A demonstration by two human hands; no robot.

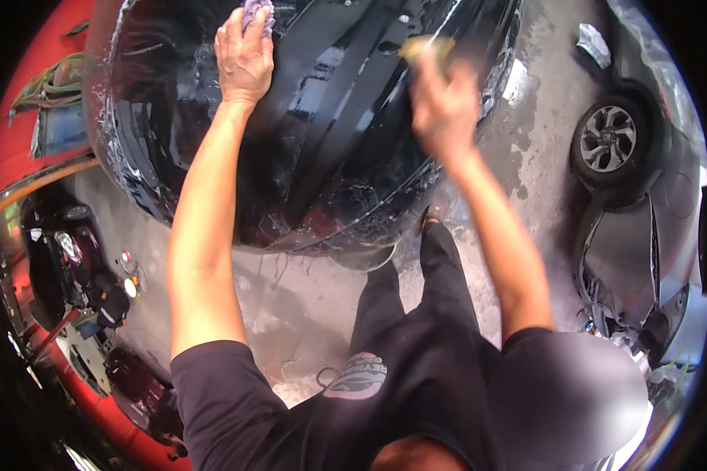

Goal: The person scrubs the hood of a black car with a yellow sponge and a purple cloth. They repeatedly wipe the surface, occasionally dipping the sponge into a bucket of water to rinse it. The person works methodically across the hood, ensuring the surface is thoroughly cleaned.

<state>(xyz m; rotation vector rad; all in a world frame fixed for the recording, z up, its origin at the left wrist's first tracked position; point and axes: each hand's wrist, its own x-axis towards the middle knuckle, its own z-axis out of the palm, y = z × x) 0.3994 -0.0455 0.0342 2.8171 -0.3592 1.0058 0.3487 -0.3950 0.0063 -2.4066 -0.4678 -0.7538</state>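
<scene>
A large glossy black car body panel [353,102] spreads in front of me, its surface wet or filmy with whitish streaks, loose clear film along its edges. At its upper left, my left hand [244,69] is closed on a crumpled purple cloth [258,16] against the panel. My right hand [445,110], smeared by motion, is over the panel's right side. Its fingers are on a yellowish pad [426,49], too blurred to tell whether it is a sponge.
A dark grey car with a wheel [607,139] stands on the right. On the left are a red surface, green cables [55,85] and an orange bar [35,188]. A person in dark clothing [113,302] is low beside dark car parts. The concrete floor [283,314] has stains.
</scene>
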